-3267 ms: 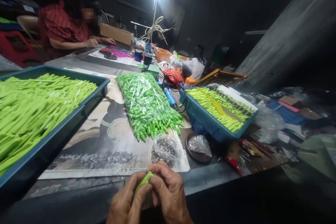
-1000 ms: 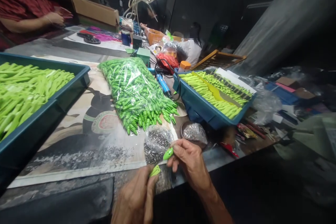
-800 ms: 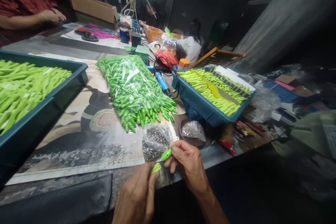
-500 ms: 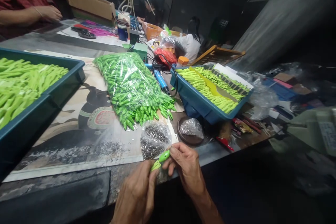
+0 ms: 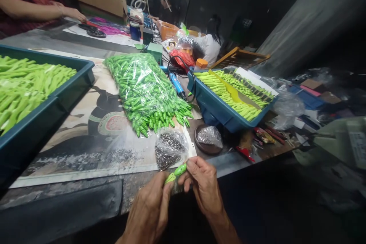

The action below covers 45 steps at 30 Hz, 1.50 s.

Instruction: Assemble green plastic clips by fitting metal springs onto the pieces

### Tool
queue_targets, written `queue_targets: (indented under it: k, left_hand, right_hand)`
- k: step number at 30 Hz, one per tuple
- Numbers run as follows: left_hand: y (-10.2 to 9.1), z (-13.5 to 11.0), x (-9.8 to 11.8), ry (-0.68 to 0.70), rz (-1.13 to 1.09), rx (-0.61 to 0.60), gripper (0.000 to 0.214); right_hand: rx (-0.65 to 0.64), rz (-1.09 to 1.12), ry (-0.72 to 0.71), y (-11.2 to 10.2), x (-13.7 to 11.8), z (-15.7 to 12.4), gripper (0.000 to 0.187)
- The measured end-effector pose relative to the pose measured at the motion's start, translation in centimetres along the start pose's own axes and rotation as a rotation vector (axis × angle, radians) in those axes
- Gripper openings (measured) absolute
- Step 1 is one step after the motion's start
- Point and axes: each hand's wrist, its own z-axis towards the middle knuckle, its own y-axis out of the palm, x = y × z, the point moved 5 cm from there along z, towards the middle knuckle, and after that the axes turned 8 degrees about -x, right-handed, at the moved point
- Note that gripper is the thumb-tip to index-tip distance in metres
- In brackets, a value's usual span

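Between thumb and fingers, my left hand (image 5: 150, 202) pinches a flat yellow-green plastic piece (image 5: 170, 178) with a forked end. My right hand (image 5: 204, 183) pinches a darker green, pointed plastic piece (image 5: 180, 169) by its far end. The two pieces meet end to end; whether they are joined I cannot tell. Just beyond them lies an open plastic bag of small metal screws or pins (image 5: 170, 148). Behind that bag rests a large clear bag (image 5: 143, 87) spilling many similar green pieces toward me.
Blue trays of yellow-green pieces stand at left (image 5: 68, 84) and right (image 5: 228, 116). A blue electric screwdriver (image 5: 177, 85) lies by the green bag. A brown dish (image 5: 204, 148) holds a small plastic bag. Across the table is a co-worker's arm (image 5: 42, 13); another person sits farther back.
My hands keep the same pinch on the two pieces, with hardly any movement. The view has shifted slightly. The co-worker's hand at upper left has reached rightward toward the dark items.
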Motion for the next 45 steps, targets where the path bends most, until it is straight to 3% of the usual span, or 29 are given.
queue_targets:
  k: [23, 32, 45]
  left_hand:
    - [0.6, -0.8, -0.8, -0.161, -0.159, -0.109, 0.021]
    - [0.9, -1.1, -0.5, -0.088, -0.088, -0.088, 0.024]
    - [0.5, -1.5, 0.1, -0.022, 0.002, -0.044, 0.022]
  right_hand:
    - [0.01, -0.223, -0.086, 0.1, -0.1, -1.5, 0.018]
    - [0.037, -0.067, -0.044, 0.1, 0.7, -1.7, 0.018]
    - [0.014, -0.112, -0.095, 0.0, 0.9, -2.5, 0.016]
